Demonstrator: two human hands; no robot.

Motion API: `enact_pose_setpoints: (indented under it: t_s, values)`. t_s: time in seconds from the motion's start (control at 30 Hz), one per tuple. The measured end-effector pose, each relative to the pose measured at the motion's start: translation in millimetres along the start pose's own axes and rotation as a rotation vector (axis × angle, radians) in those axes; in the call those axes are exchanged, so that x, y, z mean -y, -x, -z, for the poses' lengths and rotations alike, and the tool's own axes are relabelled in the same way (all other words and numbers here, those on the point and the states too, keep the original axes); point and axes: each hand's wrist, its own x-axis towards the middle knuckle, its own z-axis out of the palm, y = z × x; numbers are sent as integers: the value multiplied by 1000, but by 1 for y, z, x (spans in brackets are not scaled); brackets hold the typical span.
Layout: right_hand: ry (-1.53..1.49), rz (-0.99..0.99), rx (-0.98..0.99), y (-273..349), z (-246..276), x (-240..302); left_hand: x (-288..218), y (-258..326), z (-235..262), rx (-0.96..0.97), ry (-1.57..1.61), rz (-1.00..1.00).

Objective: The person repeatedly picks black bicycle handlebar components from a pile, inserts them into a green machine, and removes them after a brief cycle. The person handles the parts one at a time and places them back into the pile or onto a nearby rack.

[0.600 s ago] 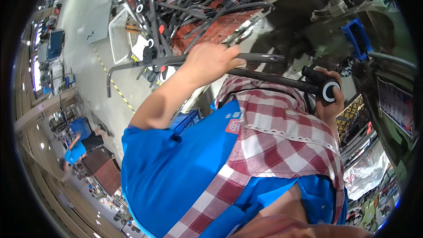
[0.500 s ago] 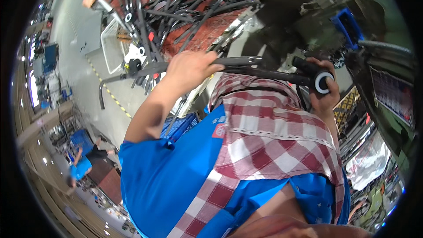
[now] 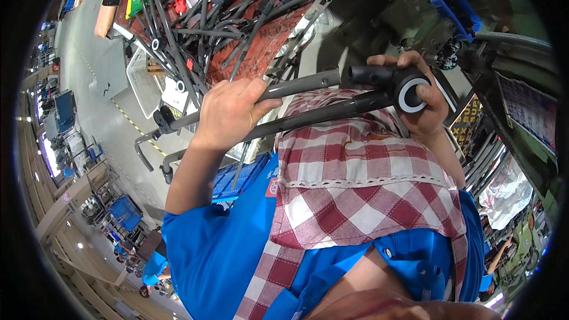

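Note:
My left hand [image 3: 228, 112] is closed around an upper dark grey metal tube [image 3: 302, 85], with a lower dark tube [image 3: 314, 115] passing beneath the fingers. The lower tube runs into one socket of a black round joint [image 3: 388, 82] with a white ring on its face. My right hand [image 3: 435, 112] grips this joint from the right, thumb on the ring. The upper tube's free end lies just short of the joint's other socket, a small gap between them. Both tubes have bent ends at the left, beyond my left hand.
Many similar dark tubes lie heaped on a red surface [image 3: 261, 44] ahead. Near it stand a white crate [image 3: 139, 77] and a blue basket [image 3: 240, 178]. At the right are a dark green machine [image 3: 521, 124] and a blue bin [image 3: 455, 12]. Another person [image 3: 155, 268] is far left.
The joint has moved left and turned, and its free socket now points at the upper tube's end. The two tubes have spread further apart, and my left hand has shifted left and slightly down.

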Motion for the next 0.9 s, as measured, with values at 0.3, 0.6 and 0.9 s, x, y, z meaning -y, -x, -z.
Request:
enact_pose_setpoints:
  t_s: [0.3, 0.6, 0.9]
  values:
    - [-1, -19, 0, -4, -4, -4, 7, -17, 7, 23, -66, -99]
    - [237, -44, -143, 6, -8, 2, 9, -45, 8, 218, 47, -181]
    - [151, 6, -329, 34, 15, 1, -37, -106, -33, 419, 44, -250]
